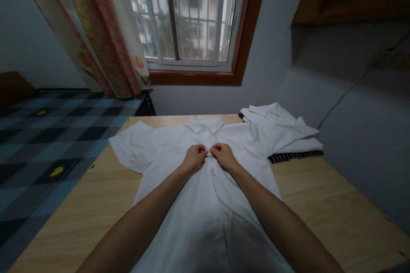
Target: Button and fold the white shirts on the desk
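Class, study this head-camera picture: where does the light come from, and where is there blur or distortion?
Head view: daylight comes only from the window, so the room is dim and the white shirt greyish; head view: the right-side wall is smeared, while the left hand and right hand on the shirt look sharp; head view: the wide lens stretches the table toward the corners.

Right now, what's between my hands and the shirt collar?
Head view: only the white front of the shirt lies between the left hand, right hand and collar, nothing else.
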`<state>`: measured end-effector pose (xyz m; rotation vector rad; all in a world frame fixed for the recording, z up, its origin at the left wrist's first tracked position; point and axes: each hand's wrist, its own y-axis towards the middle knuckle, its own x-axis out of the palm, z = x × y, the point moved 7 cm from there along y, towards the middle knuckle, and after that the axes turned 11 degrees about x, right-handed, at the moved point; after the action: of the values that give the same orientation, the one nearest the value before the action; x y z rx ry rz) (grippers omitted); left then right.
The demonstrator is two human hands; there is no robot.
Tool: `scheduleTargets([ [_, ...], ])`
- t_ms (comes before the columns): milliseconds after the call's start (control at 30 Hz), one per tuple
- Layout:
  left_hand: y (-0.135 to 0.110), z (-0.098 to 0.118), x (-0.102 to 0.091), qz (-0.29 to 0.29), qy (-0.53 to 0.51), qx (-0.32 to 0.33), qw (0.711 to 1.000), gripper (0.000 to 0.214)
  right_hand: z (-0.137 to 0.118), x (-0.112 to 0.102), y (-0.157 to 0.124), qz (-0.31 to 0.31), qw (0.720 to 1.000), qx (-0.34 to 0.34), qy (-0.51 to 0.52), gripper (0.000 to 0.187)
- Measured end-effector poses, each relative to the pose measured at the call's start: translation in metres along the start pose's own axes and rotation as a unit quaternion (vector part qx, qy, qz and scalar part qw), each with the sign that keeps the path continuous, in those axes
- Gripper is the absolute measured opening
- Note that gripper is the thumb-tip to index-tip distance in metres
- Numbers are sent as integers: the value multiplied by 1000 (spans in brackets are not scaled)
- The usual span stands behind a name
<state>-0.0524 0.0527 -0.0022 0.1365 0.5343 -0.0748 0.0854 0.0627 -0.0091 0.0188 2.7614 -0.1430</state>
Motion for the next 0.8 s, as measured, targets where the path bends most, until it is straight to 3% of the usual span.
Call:
scheduleTargets([
  [100, -2, 10, -3, 1, 58, 41, 997, 10, 4, 2, 4, -36, 999, 16, 21, 13],
  [200, -9, 25, -6, 12, 189, 112, 976, 12, 7, 4, 2, -63, 997, 34, 42, 14],
  [367, -18, 37, -5, 28, 364, 183, 913, 23, 3, -2, -5, 5, 999, 2, 54, 11],
  [433, -19, 37, -4, 36, 397, 198, 896, 39, 3, -4, -7, 23, 998, -4, 58, 12],
  [500, -17, 33, 2, 6, 413, 199, 889, 47, 3, -10, -8, 29, 999, -10, 39, 16],
  [600, -10, 21, 10, -68, 424, 179, 885, 47, -5, -29, -18, 49, 990, -90, -93, 24],
  [667, -3, 15, 10, -88, 422, 163, 888, 48, -6, -45, -28, 60, 963, -132, -228, 36],
  [800, 17, 10, 9, -100, 415, 151, 891, 65, 19, -68, -41, 33, 894, -70, -442, 55],
])
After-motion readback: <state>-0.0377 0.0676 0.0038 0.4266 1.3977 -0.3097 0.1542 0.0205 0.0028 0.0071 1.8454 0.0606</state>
